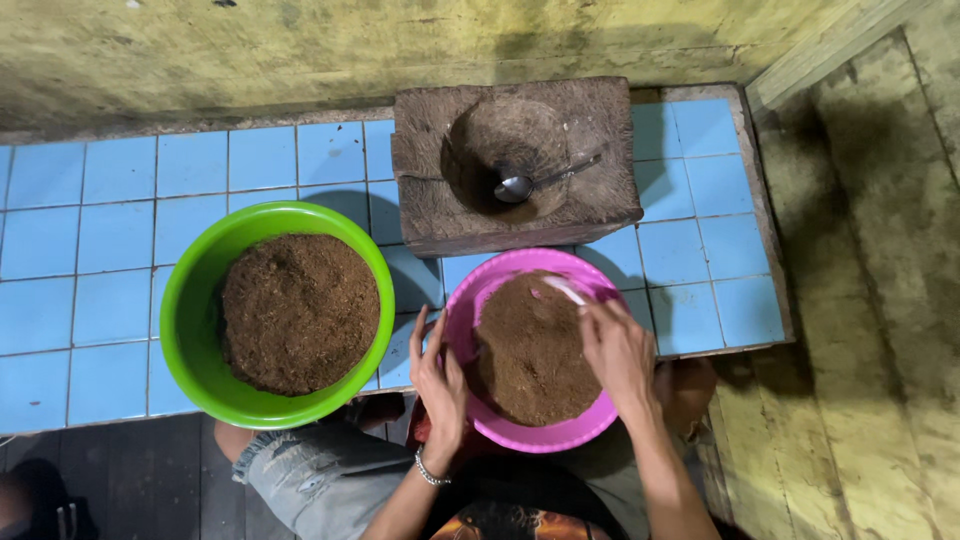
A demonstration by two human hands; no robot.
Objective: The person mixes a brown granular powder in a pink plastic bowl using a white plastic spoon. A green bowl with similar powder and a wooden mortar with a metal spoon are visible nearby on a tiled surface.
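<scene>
Left hand steadies the rim of the pink bowl of brown powder; right hand grips what seems a pale scraper. The bowl overhangs the bench edge; pressing hard could tip it, spilling powder.

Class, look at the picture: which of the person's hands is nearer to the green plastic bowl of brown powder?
Left. The left hand grips the pink bowl's near rim, beside the green plastic bowl; the right hand is over the pink bowl's far side.

The single head view looks almost straight down from above the person. It sits fairly near, facing the blue tiled ledge and the wall beyond.
</scene>
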